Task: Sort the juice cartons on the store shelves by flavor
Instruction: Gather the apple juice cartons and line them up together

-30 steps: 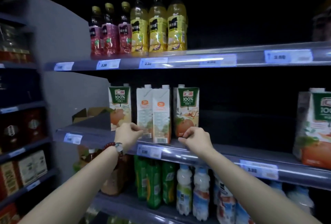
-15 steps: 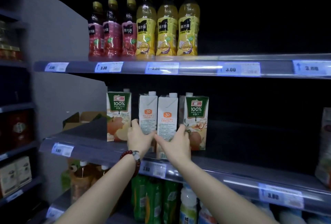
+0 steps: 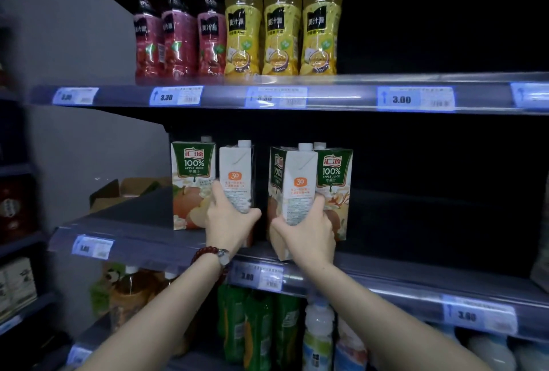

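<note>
From the head view, four juice cartons stand on the middle shelf (image 3: 148, 229). The left hand (image 3: 230, 219), with a bead bracelet (image 3: 208, 255) on its wrist, wraps its fingers round the lower part of a white carton (image 3: 237, 176), which stands upright just right of an apple juice carton (image 3: 193, 180) at the left end of the row. The right hand (image 3: 306, 229) grips a second white carton (image 3: 298, 189) near its base; this one is turned corner-forward and sits at the shelf's front edge, in front of another apple juice carton (image 3: 335, 180). A dark gap separates the two white cartons. Red bottles (image 3: 178, 29) and yellow bottles (image 3: 282, 26) line the top shelf (image 3: 356, 97); green bottles (image 3: 258, 326) stand below.
</note>
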Available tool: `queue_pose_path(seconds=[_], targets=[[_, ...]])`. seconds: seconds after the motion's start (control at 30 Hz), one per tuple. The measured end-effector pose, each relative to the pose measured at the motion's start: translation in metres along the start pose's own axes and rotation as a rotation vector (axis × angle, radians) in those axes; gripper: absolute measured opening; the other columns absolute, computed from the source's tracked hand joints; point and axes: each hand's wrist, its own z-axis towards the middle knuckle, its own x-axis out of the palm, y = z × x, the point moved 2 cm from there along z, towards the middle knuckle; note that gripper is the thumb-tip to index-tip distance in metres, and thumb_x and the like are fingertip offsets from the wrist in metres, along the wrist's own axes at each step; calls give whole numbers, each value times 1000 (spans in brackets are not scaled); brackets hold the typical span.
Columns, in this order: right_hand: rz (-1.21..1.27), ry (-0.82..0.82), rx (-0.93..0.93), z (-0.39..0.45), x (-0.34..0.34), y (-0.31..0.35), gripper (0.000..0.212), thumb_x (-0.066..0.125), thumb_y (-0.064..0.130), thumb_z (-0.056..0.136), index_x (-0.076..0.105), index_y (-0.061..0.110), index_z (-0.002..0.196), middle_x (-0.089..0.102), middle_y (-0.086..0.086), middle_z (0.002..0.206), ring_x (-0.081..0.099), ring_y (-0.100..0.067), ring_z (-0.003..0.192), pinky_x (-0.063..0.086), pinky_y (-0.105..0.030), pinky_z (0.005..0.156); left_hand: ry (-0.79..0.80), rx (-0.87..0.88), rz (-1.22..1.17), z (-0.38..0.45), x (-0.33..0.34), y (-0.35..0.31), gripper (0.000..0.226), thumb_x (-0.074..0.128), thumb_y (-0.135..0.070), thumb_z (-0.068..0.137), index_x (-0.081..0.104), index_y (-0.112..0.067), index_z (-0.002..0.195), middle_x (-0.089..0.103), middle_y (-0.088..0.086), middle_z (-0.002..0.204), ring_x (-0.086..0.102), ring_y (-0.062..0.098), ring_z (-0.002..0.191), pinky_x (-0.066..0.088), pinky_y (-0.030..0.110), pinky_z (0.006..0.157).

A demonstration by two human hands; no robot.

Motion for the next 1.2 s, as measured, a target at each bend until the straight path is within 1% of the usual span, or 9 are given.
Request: queue_pose_path(seconds=[0.13,0.23,0.47,0.6,0.77,0.83,0.97,1.1,1.2], targets=[[2,-3,18,0,6,0,76,69,53,68,29,22,125,59,-5,111,60,-32,98,53,-43,80,-36,-54,-32,1,7,-2,85,82,-23,67,30,-13,133,56,15,116,56,34,105,52,42,83],[11,-38,53,2,9,2,75,76,56,68,33,19,117,60,-8,112,61,-35,99,52,-41,77,-61,-67,-23,2,11,-1,80,83,-17,69,32,-11,130,59,18,117,59,37,108,54,48,86],[88,-86,66,0,3,6,52,78,43,72,38,21,99,56,-1,90,64,-32,88,54,-38,72,-66,-21,-144,-6,-6,6,74,81,-14,68,41,-22,130,66,5,109,64,24,97,49,28,76],[201,-93,32,-7,-3,4,52,82,40,68,47,23,102,65,0,95,63,-24,87,49,-30,73,-83,67,-188,-17,-17,1,75,84,-19,65,42,-21,127,68,1,109,65,19,97,51,27,78],[301,-79,-74,-13,-21,4,50,85,31,66,51,30,102,61,20,90,55,14,76,36,3,59,-65,76,-327,-20,-31,-14,68,87,-24,65,46,-34,119,63,-24,100,57,-22,86,39,0,64],[338,-80,-115,-14,-31,7,50,87,27,66,53,29,103,62,24,90,54,25,80,36,7,63,-23,89,-362,-19,-39,-21,73,88,-21,65,45,-32,124,60,-27,101,54,-26,89,43,4,68],[324,-58,-191,-17,-60,11,56,86,28,67,51,32,111,67,14,105,62,6,95,47,-7,78,74,85,-448,-22,-51,-31,76,88,-16,64,45,-30,124,62,-18,110,60,2,103,55,37,88],[275,-49,-250,-23,-95,2,60,86,27,67,51,33,115,67,16,106,59,13,98,44,2,73,172,44,-580,-33,-41,-42,78,88,-11,63,46,-29,126,64,-15,111,63,7,104,57,46,86],[274,-87,-232,-30,-118,-16,63,87,27,65,51,36,116,67,18,108,61,7,102,50,-10,81,228,27,-596,-48,-21,-53,83,90,-24,55,47,-28,127,66,-6,117,64,17,108,56,51,88]])
